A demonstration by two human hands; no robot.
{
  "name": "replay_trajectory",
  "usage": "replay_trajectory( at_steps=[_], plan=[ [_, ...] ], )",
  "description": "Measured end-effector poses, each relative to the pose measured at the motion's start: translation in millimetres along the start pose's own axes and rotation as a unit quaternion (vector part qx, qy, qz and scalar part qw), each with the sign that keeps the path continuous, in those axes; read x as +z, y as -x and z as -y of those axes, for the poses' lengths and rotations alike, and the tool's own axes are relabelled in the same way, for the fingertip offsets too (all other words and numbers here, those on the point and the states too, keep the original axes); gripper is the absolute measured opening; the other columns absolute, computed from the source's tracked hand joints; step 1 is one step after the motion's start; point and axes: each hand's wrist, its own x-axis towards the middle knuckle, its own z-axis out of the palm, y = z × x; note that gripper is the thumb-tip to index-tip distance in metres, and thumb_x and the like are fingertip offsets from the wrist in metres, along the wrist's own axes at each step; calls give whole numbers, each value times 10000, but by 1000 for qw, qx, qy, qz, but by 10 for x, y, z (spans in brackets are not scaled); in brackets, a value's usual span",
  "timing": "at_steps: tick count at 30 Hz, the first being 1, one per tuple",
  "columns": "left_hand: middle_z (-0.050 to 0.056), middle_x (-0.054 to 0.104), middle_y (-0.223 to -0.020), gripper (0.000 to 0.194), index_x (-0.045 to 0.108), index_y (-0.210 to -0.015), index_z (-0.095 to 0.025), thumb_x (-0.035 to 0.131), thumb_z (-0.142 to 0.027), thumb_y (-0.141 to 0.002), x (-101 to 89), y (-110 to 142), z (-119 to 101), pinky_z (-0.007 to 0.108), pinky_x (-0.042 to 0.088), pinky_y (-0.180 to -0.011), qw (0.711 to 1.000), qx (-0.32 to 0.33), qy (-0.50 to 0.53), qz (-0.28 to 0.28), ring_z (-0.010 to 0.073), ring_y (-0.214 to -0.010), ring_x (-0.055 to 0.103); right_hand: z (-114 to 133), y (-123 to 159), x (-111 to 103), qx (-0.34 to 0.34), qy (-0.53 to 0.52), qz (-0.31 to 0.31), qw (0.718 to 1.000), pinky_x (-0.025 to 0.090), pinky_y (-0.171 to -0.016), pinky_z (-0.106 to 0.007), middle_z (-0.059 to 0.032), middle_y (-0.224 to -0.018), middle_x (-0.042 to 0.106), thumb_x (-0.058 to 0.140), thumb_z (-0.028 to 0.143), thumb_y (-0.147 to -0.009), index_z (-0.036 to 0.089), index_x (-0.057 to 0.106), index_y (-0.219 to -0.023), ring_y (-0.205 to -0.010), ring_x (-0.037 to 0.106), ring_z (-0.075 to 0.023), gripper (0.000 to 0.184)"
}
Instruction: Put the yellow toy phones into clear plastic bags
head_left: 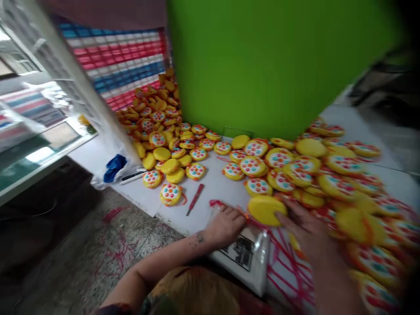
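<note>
My right hand (303,225) grips a yellow round toy (266,211) at its right edge, its plain yellow side facing up. To the left of it, my left hand (226,224) is closed with curled fingers. A pink cord (215,203) emerges past those fingers, and reddish strands run from the hand toward the toy. The fingertips are partly hidden. Beneath my hands lies a clear plastic bag (261,258) over a dark printed panel. Near my left hand rests a small red-handled blade tool (195,199).
Yellow toys with colored dots (254,167) spread across the right of the white table (210,179); a heap (157,116) rises at back left. A green panel (262,65) stands behind. Pink cords (292,267) lie at lower right. A blue bundle (114,168) sits beside the post.
</note>
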Motion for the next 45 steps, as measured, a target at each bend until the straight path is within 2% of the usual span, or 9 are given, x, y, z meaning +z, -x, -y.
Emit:
replay_trajectory(
  at_steps=[8, 17, 20, 24, 27, 34, 38, 43, 45],
  plan=[
    [29, 585, -808, 196, 572, -845, -188, 449, -306, -942, 21, -19, 35, 380, 438, -811, 998, -47, 15, -46, 204, -819, 528, 34, -269, 192, 19, 112, 89, 989, 430, -1032, -446, -62, -1272, 607, 550, 443, -852, 234, 599, -1235, -1160, 575, -229, 438],
    [20, 629, -816, 116, 617, -852, -215, 552, -301, -895, -24, -14, 24, 402, 396, -866, 991, -66, 24, -112, 200, -861, 500, 76, -169, 368, -25, 167, 213, 962, 387, -1072, -442, -49, -1209, 647, 351, 550, -922, 253, 674, -1129, -1226, 523, -224, 485],
    [37, 639, -879, 113, 621, -836, -210, 586, -311, -873, 1, -39, 34, 426, 404, -868, 991, -91, 17, -99, 209, -888, 514, 73, -141, 313, -42, 208, 172, 962, 366, -1085, -440, -65, -1247, 619, 343, 553, -923, 244, 663, -1142, -1257, 487, -224, 496],
    [69, 604, -1175, 25, 596, -854, -189, 592, -212, -862, 54, -84, 69, 433, 415, -953, 988, -95, 80, -96, 231, -1125, 503, 57, -77, 172, -27, 301, 34, 953, 437, -983, -470, -121, -1167, 650, 325, 510, -935, 189, 629, -1174, -1110, 585, -266, 503],
    [90, 569, -1262, 27, 573, -847, -177, 567, -159, -866, 38, -120, 105, 397, 427, -989, 977, -98, 173, -74, 204, -1192, 500, 45, 17, 128, 15, 346, 18, 938, 479, -894, -455, -136, -1122, 669, 319, 492, -934, 173, 612, -1182, -1031, 626, -287, 500],
    [99, 612, -1188, 19, 609, -813, -181, 617, -191, -827, -231, -246, 179, 354, 433, -980, 955, -122, 265, 46, 206, -1132, 552, -49, 157, 301, 35, 370, 25, 928, 451, -628, -302, -50, -757, 673, 346, 252, -901, 160, 405, -1390, -673, 619, -198, 501],
    [84, 638, -1083, 41, 595, -833, -182, 562, -190, -856, -322, -295, 118, 327, 441, -928, 963, -124, 235, 51, 200, -1042, 574, -11, 195, 369, 26, 324, -28, 945, 384, -529, -260, 11, -592, 563, 362, 243, -889, 176, 397, -1399, -530, 526, -162, 515],
    [27, 650, -702, 142, 569, -926, -181, 433, -224, -927, -339, -311, -8, 302, 455, -714, 960, -183, 193, 90, 184, -692, 611, 140, 250, 444, 15, 176, -91, 980, 446, -526, -271, 11, -608, 566, 395, 309, -904, 189, 372, -1410, -531, 532, -156, 520],
    [32, 651, -695, 140, 579, -908, -186, 464, -266, -921, -361, -281, -17, 331, 446, -746, 963, -188, 180, 76, 199, -710, 610, 178, 269, 471, 20, 116, -99, 988, 495, -559, -285, -14, -683, 614, 407, 338, -911, 196, 364, -1409, -579, 579, -161, 520]
  ],
)
